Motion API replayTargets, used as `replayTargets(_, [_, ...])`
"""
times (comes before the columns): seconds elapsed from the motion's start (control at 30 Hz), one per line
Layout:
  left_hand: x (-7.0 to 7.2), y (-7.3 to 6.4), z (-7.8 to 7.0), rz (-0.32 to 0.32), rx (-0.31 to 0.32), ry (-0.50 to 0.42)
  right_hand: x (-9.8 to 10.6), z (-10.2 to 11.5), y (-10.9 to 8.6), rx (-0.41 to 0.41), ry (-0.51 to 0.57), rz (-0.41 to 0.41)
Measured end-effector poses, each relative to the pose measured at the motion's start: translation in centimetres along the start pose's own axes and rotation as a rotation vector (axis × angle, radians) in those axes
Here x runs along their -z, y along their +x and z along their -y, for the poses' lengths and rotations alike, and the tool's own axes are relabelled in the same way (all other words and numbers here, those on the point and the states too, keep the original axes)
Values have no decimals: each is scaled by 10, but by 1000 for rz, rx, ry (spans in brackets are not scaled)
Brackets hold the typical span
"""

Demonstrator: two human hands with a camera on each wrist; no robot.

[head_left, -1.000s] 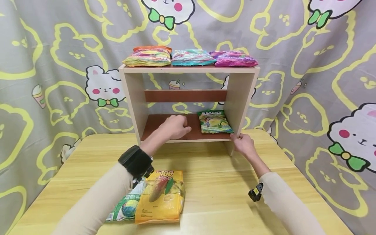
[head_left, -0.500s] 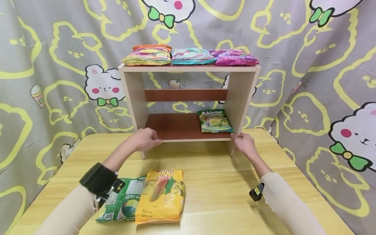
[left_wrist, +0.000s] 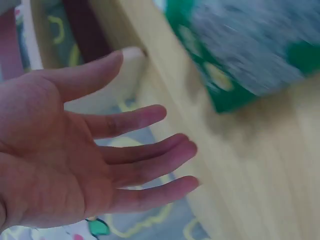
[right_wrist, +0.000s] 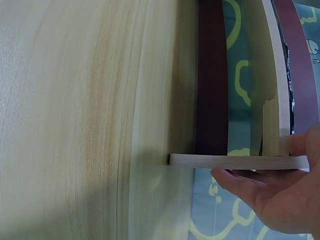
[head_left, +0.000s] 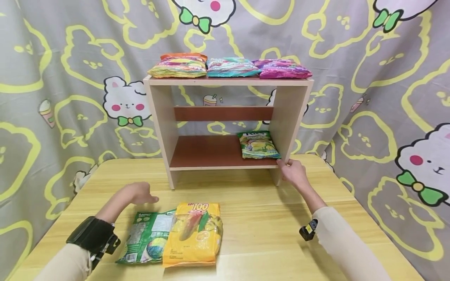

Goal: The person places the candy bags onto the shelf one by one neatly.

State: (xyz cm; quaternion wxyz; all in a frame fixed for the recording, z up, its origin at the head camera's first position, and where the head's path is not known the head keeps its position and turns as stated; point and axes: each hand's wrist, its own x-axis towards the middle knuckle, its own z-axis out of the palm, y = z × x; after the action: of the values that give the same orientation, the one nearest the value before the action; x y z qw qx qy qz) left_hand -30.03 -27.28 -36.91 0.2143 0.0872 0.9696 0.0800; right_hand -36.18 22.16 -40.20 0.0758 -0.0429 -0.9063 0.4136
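Observation:
My left hand (head_left: 138,193) hovers over the table just behind a green snack bag (head_left: 143,236), holding nothing. In the left wrist view its fingers (left_wrist: 150,165) are spread and the thumb stands apart, with the bag's corner beyond the fingertips. Beside the green bag, and overlapping its edge, lies a yellow bag (head_left: 191,239) with a mango picture. My right hand (head_left: 293,172) grips the lower front of the right side panel (head_left: 291,117) of a small two-tier shelf (head_left: 228,82). From the right wrist view, thumb and fingers lie on both sides of that panel (right_wrist: 230,161).
A green and yellow Fox's bag (head_left: 259,145) lies on the lower board (head_left: 207,150) at its right end. Orange (head_left: 178,66), turquoise (head_left: 233,68) and purple (head_left: 283,69) bags line the top. A patterned curtain (head_left: 88,47) hangs behind the wooden table (head_left: 260,234).
My left hand has drawn back from the lower board, moving left and toward me to the green bag, which is now fully uncovered. The right hand keeps its grip on the shelf.

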Motion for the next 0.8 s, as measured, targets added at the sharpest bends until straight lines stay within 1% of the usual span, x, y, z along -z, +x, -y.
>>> replayTargets(0.07, [-5,-2,8,29,52,-22,1,0,-1,2,-3,2])
replayTargets(0.17, [-11,-4,15,65,132,-70,1,0,-1,4,-2,5])
replayTargets(0.23, [-14,-6,17,90,170,-95,2,0,-1,6,-1,7])
replayTargets(0.3, [-17,-6,19,112,192,-128,2,-1,0,8,0,9])
replayTargets(0.37, [-18,-5,19,133,195,-159,2,-1,0,7,3,10])
replayTargets(0.47, [-19,-4,20,160,180,-196,3,-3,0,2,7,13])
replayTargets(0.67, [-23,-4,19,199,152,-218,2,-3,1,14,8,4])
replayTargets(0.8, [-25,-2,17,215,152,-236,2,-2,1,18,4,-13])
